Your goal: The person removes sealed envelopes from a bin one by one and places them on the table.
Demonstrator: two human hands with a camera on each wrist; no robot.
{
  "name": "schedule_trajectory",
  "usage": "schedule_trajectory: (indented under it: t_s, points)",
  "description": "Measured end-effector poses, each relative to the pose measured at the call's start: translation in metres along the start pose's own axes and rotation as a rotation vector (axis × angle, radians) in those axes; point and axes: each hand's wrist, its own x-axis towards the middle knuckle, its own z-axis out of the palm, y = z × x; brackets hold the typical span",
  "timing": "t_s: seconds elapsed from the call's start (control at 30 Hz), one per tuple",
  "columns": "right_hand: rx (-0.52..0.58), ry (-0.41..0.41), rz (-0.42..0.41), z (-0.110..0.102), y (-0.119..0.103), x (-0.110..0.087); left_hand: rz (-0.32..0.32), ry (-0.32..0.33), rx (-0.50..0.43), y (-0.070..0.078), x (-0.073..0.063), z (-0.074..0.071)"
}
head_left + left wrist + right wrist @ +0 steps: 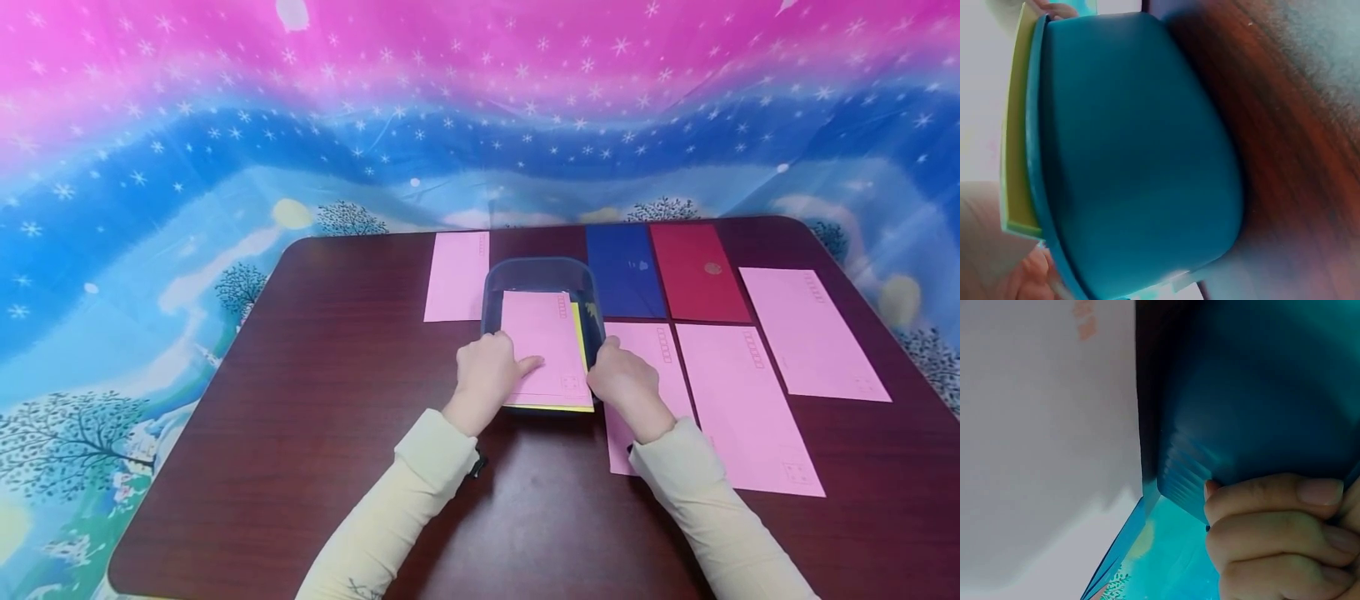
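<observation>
A dark blue plastic bin point(540, 273) stands on the table, with a pink envelope point(540, 342) on top inside it and a yellow edge point(577, 333) showing beneath. My left hand point(487, 371) grips the bin's left side, its thumb stretched over the pink envelope. On the opposite side my right hand point(626, 379) holds the rim. The right wrist view shows curled fingers point(1279, 531) against the bin wall point(1260, 431). In the left wrist view, the yellow piece point(1019, 187) sticks out past the rim of the bin point(1135, 150).
Right of the bin lie a blue envelope point(622, 271), a red one point(701, 271) and several pink ones, including one at the far right point(813, 333). Another pink envelope point(456, 275) lies behind left. A patterned cloth point(480, 108) hangs behind the brown table point(315, 400).
</observation>
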Motion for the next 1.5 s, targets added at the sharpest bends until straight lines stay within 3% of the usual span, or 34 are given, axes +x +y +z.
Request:
schedule_trajectory:
  t_s: [0.3,0.43,0.7,0.83,1.17,1.5]
  points:
    - [-0.005,-0.004,0.001,0.0,0.0,0.001,0.028,0.059,0.109,0.003,-0.004,0.004]
    - [-0.007,-0.001,0.004,0.001,0.0,0.001,0.016,0.099,0.115,0.002,-0.006,0.005]
    - [-0.014,-0.002,0.0,0.0,0.001,0.0,-0.07,0.156,-0.137,-0.009,-0.004,0.006]
    - [-0.01,0.0,-0.002,-0.001,0.001,0.0,-0.108,0.188,-0.236,-0.017,-0.005,0.0]
    - [-0.017,0.005,0.002,0.001,-0.001,0.002,-0.229,0.159,-0.409,-0.044,-0.019,-0.032]
    - [-0.008,0.002,0.006,0.0,-0.001,0.0,-0.376,0.081,-0.553,-0.089,-0.045,-0.037]
